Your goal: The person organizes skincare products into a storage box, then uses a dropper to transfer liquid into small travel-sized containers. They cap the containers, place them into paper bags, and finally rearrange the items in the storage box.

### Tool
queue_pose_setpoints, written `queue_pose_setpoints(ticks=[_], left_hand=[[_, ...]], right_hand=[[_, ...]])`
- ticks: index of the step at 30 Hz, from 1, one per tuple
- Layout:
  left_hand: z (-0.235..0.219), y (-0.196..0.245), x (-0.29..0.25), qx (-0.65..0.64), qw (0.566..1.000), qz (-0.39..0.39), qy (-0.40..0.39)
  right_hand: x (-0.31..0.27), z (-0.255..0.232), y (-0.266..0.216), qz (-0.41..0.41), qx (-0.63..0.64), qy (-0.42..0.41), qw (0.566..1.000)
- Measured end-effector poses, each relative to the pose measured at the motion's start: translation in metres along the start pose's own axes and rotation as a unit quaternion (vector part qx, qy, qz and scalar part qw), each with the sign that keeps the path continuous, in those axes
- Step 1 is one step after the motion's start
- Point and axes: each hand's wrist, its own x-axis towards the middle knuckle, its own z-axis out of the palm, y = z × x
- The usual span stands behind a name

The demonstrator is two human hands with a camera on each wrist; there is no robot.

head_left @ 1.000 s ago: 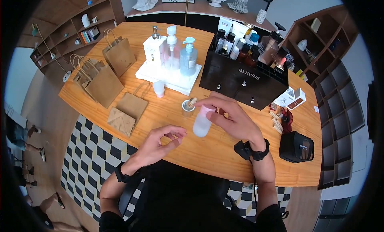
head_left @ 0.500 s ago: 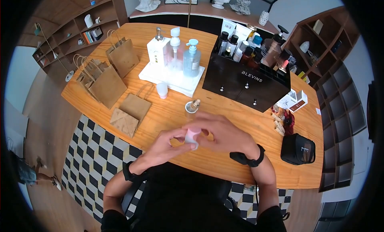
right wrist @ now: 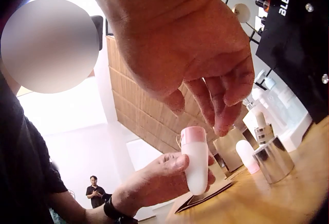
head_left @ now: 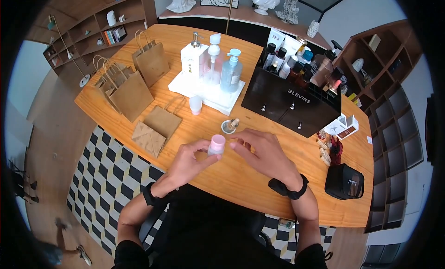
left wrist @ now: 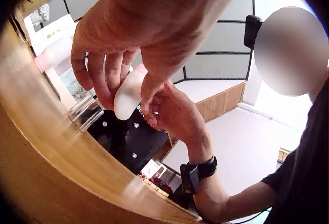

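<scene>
My left hand [head_left: 185, 163] grips a small frosted white bottle [right wrist: 196, 167] with a pink cap, between thumb and fingers above the table's near side. The bottle stands nearly upright in the right wrist view, its pink cap on top. My right hand [head_left: 266, 155] is just to the right of the bottle, fingers loosely bent and holding nothing. Beyond both hands stands a small cup [right wrist: 275, 161] with a tan-topped object [head_left: 234, 123] in it. A similar white bottle, pink end down [head_left: 195, 105], stands farther back to the left.
Pump bottles stand on a white tray [head_left: 178, 87] at the back. A black cosmetics box [head_left: 278, 104] full of bottles is at back right. Brown paper bags [head_left: 132, 97] occupy the table's left side. A black pouch [head_left: 340, 182] and a small white box [head_left: 342, 126] sit right.
The white bottle has passed from my right hand to my left and come closer to me. My right hand has let go and moved off to the right.
</scene>
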Motion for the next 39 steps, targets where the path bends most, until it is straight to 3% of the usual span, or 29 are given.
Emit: queue_pose_setpoints(ticks=[2, 4, 6, 10, 17, 19, 21, 25, 28, 31, 34, 39], left_hand=[[0.004, 0.005, -0.002, 0.011, 1.0, 0.016, -0.009], [0.007, 0.012, -0.004, 0.103, 0.993, 0.006, -0.053], [0.009, 0.017, -0.004, 0.109, 0.992, 0.024, -0.059], [0.01, 0.027, -0.004, 0.147, 0.986, 0.049, -0.067], [0.015, 0.023, -0.002, 0.12, 0.987, 0.064, -0.084], [0.018, 0.02, 0.0, 0.093, 0.992, 0.062, -0.063], [0.019, 0.023, 0.001, 0.12, 0.989, 0.072, -0.045], [0.021, 0.027, 0.002, 0.135, 0.988, 0.067, -0.022], [0.021, 0.024, 0.002, 0.169, 0.981, 0.098, -0.017], [0.022, 0.013, 0.001, 0.159, 0.979, 0.13, -0.007], [0.019, 0.002, 0.002, 0.145, 0.975, 0.167, -0.001], [0.01, 0.006, -0.002, 0.15, 0.978, 0.14, -0.028]], right_hand=[[0.0, 0.011, 0.0, 0.0, 0.015, 0.005, 1.0], [-0.001, 0.018, 0.001, -0.001, 0.029, 0.008, 1.0], [-0.003, 0.022, 0.002, -0.026, -0.023, -0.007, 0.999], [-0.002, 0.015, -0.002, 0.015, -0.001, 0.007, 1.0], [-0.003, 0.019, -0.002, 0.015, 0.003, -0.007, 1.0], [-0.003, 0.017, -0.002, 0.0, 0.001, 0.006, 1.0], [-0.002, 0.01, -0.003, 0.072, 0.038, 0.011, 0.997], [-0.001, 0.013, -0.001, 0.072, 0.037, 0.023, 0.996], [-0.002, 0.021, -0.003, 0.029, -0.019, 0.001, 0.999], [-0.002, 0.028, 0.002, -0.006, -0.018, 0.039, 0.999], [-0.002, 0.024, -0.003, -0.01, -0.018, 0.012, 1.0], [-0.001, 0.014, -0.007, -0.064, -0.003, -0.08, 0.995]])
